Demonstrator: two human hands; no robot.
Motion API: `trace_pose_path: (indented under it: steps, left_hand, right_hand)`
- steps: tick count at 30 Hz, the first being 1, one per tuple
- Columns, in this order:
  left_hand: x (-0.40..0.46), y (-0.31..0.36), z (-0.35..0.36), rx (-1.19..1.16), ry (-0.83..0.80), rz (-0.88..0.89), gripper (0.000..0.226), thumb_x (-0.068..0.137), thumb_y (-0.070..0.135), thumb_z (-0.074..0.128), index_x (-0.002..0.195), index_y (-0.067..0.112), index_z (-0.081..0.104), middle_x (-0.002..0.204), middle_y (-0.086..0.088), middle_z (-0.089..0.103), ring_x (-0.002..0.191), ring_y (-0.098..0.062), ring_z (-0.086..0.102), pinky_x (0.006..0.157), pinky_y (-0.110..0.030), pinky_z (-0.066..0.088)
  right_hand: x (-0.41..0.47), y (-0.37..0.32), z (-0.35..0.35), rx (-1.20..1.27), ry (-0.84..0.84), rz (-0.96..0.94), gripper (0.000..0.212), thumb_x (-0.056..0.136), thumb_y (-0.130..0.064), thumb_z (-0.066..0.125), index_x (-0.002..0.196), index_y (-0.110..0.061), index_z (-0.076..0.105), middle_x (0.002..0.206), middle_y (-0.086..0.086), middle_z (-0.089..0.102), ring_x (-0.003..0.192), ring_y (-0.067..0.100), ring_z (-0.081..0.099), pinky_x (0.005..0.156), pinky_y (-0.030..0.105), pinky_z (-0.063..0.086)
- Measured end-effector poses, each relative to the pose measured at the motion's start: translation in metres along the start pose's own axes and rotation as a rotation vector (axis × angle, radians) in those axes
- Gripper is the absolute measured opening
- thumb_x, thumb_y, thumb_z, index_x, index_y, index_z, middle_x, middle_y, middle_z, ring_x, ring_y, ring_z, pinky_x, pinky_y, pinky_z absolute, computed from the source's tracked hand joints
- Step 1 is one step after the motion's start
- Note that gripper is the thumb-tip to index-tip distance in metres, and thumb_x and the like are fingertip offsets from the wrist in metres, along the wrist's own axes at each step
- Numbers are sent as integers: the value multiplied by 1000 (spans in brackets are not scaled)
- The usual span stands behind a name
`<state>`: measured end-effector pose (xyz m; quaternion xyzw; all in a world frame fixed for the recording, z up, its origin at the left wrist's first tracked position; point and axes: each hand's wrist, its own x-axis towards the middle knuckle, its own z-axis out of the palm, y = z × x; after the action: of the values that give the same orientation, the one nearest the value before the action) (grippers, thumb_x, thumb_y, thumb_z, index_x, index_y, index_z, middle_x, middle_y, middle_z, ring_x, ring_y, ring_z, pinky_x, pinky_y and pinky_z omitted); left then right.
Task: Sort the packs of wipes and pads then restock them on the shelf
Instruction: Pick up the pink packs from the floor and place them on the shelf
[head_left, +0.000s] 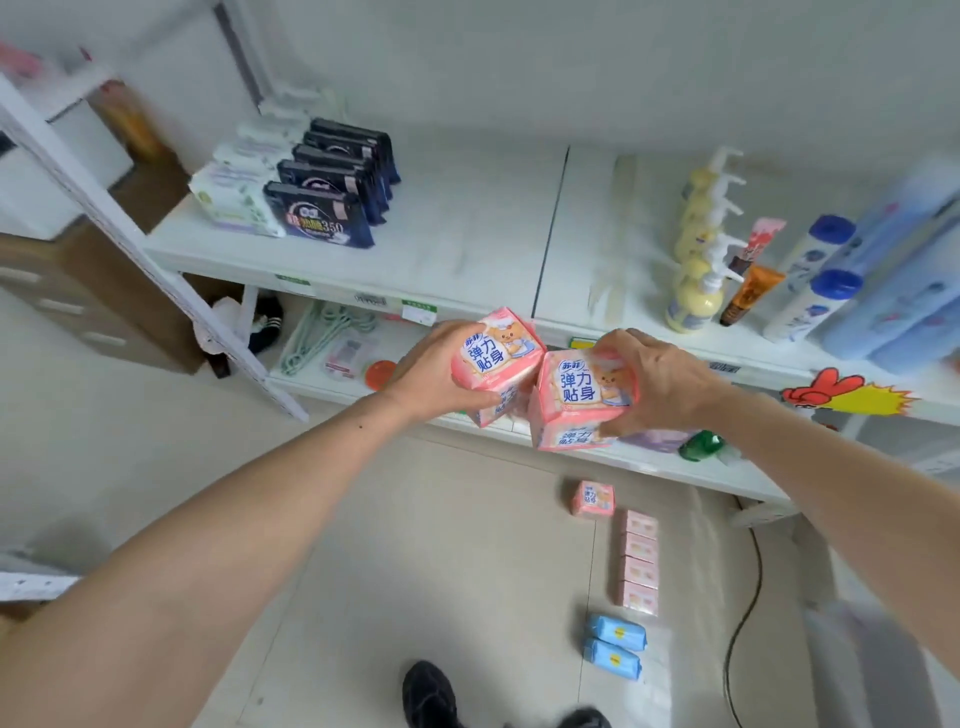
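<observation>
restocking appears to be the step in hand: two pink pad packs are held up in front of the shelf edge, one in each hand. the left pink pack (493, 358) is gripped by the left hand (434, 376), its thumb curled under the near lower edge and its fingers (447, 328) wrapped over the far side. the right pink pack (579, 397) is gripped by the right hand (660, 379), fingers (610, 340) hooked over the top and thumb pressed low on the front. the two packs are touching at their inner corners. beyond them the middle shelf (467, 244) is seen with bare board between the dark pad packs (332, 192) at its left and the pump bottles (696, 260) at its right. on the floor below, one more pink pack (593, 499), a row of pale pink packs (639, 566) and two blue packs (615, 644) are left waiting. the next move is judged to call for both packs to be carried forward and set down side by side on the bare board, just beside the dark packs.
</observation>
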<state>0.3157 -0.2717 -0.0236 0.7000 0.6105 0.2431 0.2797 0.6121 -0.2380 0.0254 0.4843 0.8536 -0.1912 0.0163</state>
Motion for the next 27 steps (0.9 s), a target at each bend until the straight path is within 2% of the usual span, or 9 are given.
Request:
trace_pose_path:
  steps: [3, 6, 11, 16, 20, 27]
  left_hand:
    - [2, -5, -41, 21, 17, 30, 92, 61, 39, 86, 140, 22, 43, 139, 5, 41, 126, -9, 42, 102, -19, 30]
    - [7, -11, -79, 49, 40, 67, 89, 62, 38, 86, 139, 23, 44, 138, 6, 39, 124, -8, 41, 105, -23, 32]
    - [26, -24, -127, 90, 18, 62, 90, 67, 42, 84, 143, 24, 39, 136, 4, 36, 118, -5, 40, 101, -23, 33]
    - [59, -37, -154, 87, -22, 62, 92, 71, 37, 81, 147, 25, 31, 141, 0, 36, 130, -14, 34, 108, -35, 32]
    - [97, -49, -169, 104, -6, 56, 92, 71, 37, 81, 147, 26, 30, 140, -2, 40, 131, -17, 28, 109, -39, 30]
    - [179, -73, -192, 312, -19, 14, 91, 66, 49, 80, 144, 36, 33, 140, 3, 49, 127, -24, 40, 105, -40, 25]
  right_hand:
    - [15, -27, -20, -36, 45, -7, 96, 50, -51, 88, 127, -21, 39, 117, -2, 53, 97, 21, 59, 83, 32, 49]
    - [34, -53, -36, -38, 107, -15, 95, 49, -52, 88, 126, -21, 41, 108, -8, 49, 90, 19, 59, 79, 33, 50]
    - [70, -82, -50, -16, 159, -13, 95, 47, -48, 89, 125, -19, 43, 113, -2, 54, 91, 22, 59, 82, 35, 51]
    - [111, -88, -59, -8, 159, 11, 94, 48, -49, 89, 124, -21, 42, 113, -2, 54, 93, 23, 59, 81, 35, 50]
    - [153, -85, -68, 1, 162, 39, 93, 49, -51, 89, 124, -21, 42, 113, -3, 53, 92, 21, 58, 80, 32, 49]
    - [230, -78, -77, 7, 154, 105, 95, 51, -51, 88, 128, -25, 39, 119, -3, 53, 92, 20, 58, 80, 35, 52]
